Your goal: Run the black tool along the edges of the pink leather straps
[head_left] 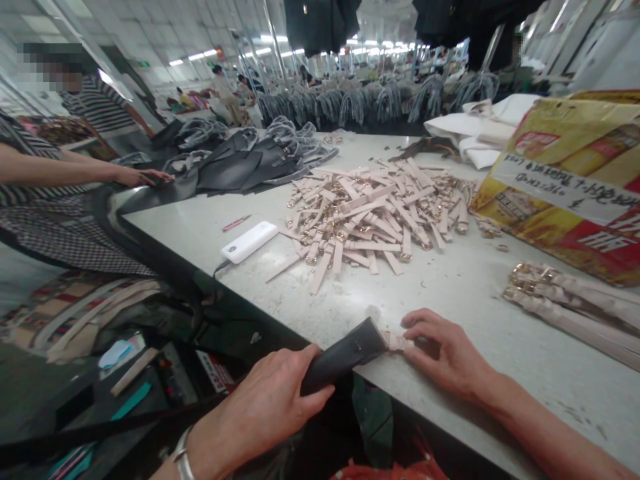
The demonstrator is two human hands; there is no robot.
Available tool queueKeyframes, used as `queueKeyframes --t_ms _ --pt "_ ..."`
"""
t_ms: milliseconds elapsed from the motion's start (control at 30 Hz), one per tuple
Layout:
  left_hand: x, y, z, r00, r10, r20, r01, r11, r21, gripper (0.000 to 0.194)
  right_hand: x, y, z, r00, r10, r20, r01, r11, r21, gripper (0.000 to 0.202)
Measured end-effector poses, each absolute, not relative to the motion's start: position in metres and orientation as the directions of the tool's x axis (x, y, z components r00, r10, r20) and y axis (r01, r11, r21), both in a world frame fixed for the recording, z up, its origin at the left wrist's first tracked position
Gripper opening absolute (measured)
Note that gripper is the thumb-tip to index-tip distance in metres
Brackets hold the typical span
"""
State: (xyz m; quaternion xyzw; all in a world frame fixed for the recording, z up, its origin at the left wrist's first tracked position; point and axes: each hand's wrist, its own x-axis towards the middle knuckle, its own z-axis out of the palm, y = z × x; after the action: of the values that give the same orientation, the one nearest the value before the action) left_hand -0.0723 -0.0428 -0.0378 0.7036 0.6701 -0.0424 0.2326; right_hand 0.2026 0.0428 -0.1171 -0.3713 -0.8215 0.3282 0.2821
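Observation:
My left hand is wrapped round a dark, block-like piece with a squared end, held tilted over the table's front edge. Its exact kind I cannot make out. A short beige strap lies at that squared end, against the tabletop. The thumb and fingertips of my right hand close on the strap's right end, and the hand partly hides it. Beyond both hands spreads a loose heap of beige straps with gold-coloured buckles.
On the white table lie a white power bank, a pink pen and bundled beige straps. A yellow printed bag stands at right. Black bag pieces lie beside a co-worker's hand at left.

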Motion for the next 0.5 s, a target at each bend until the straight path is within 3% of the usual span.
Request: queueKeyframes --t_ms 167,500 --pt "-0.065 -0.033 -0.035 0.126 0.923 -0.364 0.970 -0.038 0.239 0.031 0.203 0.040 -0.121 -0.550 0.806 0.218 0.446 0.504 -0.739 0.007" --pt "-0.066 -0.034 -0.037 0.115 0.925 -0.361 0.964 -0.017 0.265 0.032 0.206 0.042 -0.122 -0.579 0.777 0.246 0.453 0.558 -0.695 0.016"
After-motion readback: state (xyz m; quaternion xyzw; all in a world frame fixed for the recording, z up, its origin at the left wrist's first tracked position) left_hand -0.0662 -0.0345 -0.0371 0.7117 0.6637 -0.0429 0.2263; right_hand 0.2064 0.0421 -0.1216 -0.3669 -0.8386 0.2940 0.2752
